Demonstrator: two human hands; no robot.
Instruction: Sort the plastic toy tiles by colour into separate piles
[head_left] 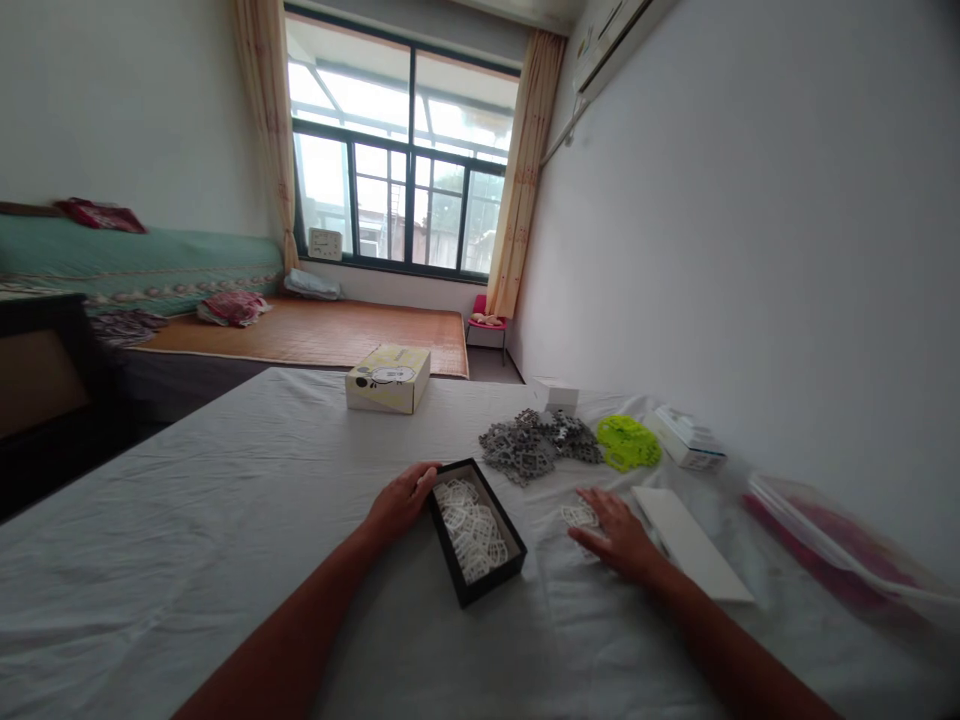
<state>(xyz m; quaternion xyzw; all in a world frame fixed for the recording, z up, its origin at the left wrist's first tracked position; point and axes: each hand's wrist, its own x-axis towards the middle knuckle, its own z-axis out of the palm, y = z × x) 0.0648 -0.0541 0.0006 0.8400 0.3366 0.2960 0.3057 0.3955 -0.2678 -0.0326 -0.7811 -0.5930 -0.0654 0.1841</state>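
Note:
A black-edged open box (487,592) stands on the white cloth in front of me, filled with white lattice-like pieces (472,530). My left hand (403,497) grips the box at its far left corner, with the fingers at the rim. To the right of the box, my right hand (616,532) is low over the cloth, its thumb and fingers apart. Beside and partly under those fingers lie a few more white lattice pieces (577,514); my hand covers the rest of them. A flat white panel (694,545) lies just right of that hand.
Beyond the box are a heap of grey cut-out pieces (529,445) and a lime-green pile (628,443). A yellow-and-white carton (388,380), a small white box (556,395) and a tissue-like box (688,438) stand farther back. A clear-lidded container (840,545) sits at right, near the wall.

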